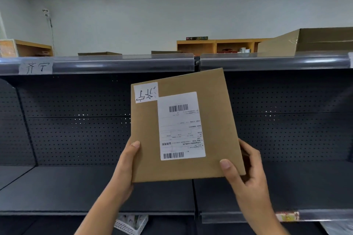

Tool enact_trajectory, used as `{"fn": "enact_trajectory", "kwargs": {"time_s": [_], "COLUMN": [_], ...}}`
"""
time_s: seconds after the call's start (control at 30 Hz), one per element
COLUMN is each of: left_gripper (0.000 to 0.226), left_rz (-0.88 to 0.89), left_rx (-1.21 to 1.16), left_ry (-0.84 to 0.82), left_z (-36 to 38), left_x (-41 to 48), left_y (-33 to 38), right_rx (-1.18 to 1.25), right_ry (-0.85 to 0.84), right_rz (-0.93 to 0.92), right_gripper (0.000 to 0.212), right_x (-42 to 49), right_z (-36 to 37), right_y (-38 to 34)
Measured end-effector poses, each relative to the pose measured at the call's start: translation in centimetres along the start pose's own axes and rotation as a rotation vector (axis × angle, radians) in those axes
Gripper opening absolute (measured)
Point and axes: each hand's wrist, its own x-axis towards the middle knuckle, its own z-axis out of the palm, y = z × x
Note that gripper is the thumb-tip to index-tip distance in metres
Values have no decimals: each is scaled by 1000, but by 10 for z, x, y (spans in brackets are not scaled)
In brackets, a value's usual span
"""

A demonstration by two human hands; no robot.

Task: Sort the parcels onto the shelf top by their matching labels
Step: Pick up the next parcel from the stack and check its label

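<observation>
Both hands, left hand [126,166] and right hand [246,175], have fingers clasped on the parcel [183,126], held below the shelf top [122,61]. Placement by the handwritten shelf label [36,67] remains; at least two parcels appear already placed.

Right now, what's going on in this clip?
A person holds a flat cardboard parcel up in front of dark metal shelving, left hand on its lower left edge, right hand at its lower right corner. The parcel carries a printed shipping label and a small handwritten tag, upside down from this view. A handwritten shelf label sits on the top shelf's edge strip, to the left. The parcel isn't placed yet.
</observation>
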Motion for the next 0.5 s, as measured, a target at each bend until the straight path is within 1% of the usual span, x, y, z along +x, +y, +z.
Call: {"fn": "enact_trajectory", "kwargs": {"time_s": [0.1, 0.17, 0.2, 0.23, 0.3, 0.4, 0.5], "left_gripper": [32, 31, 30, 35, 54, 70, 73], "left_rz": [-27, 6, 49, 100, 207, 321, 414], "left_rx": [45, 55, 65, 85, 144, 249, 495], "left_ry": [-15, -17, -17, -20, -15, -5, 52], "left_z": [8, 10, 10, 11, 14, 24, 31], "left_x": [4, 6, 7, 8, 9, 14, 27], "left_y": [-1, -1, 0, 0, 0, 11, 31], "right_rx": [2, 6, 21, 37, 64, 76, 107], "right_ry": [34, 50, 64, 83, 124, 168, 147], "right_rz": [17, 29, 36, 38, 34, 11, -65], "right_gripper": [76, 76, 72, 65, 52, 43, 37], "right_x": [0, 0, 1, 1, 1, 7, 25], "right_z": [2, 1, -1, -2, -4, -14, -31], "right_y": [4, 10, 13, 15, 18, 18, 15]}}
